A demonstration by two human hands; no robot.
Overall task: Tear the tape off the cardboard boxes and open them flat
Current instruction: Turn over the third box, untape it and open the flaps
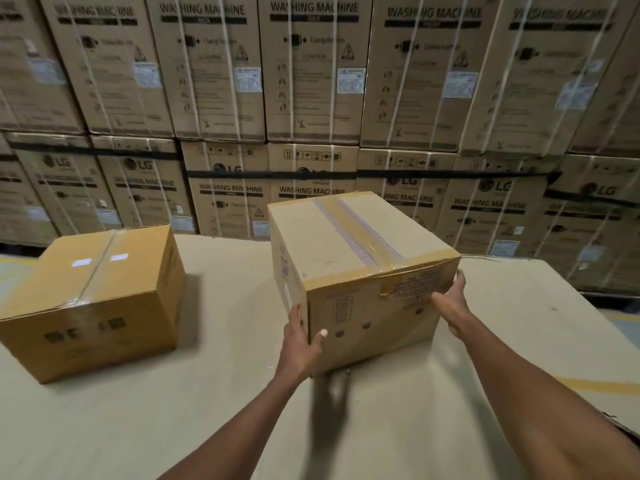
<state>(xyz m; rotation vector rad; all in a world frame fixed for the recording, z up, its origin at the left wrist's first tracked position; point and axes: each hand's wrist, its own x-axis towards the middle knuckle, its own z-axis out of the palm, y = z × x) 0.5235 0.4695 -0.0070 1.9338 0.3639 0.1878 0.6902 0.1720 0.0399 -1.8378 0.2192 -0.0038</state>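
Observation:
A taped cardboard box [349, 244] stands on the work surface in front of me, tilted with its near bottom edge raised. Clear and brown tape [360, 233] runs along its top seam and down the near face. My left hand [301, 341] grips the box's lower left corner, thumb on the front face and fingers round the side. My right hand [450, 303] presses flat against the box's right front edge, fingers straight. A second sealed box [100, 296] sits to the left, with clear tape along its top seam.
The boxes stand on a wide pale cardboard-covered surface [221, 410]. Behind it rises a wall of stacked washing machine cartons [311, 98] with white straps. The surface's right edge [616, 420] drops to a floor with yellow lines.

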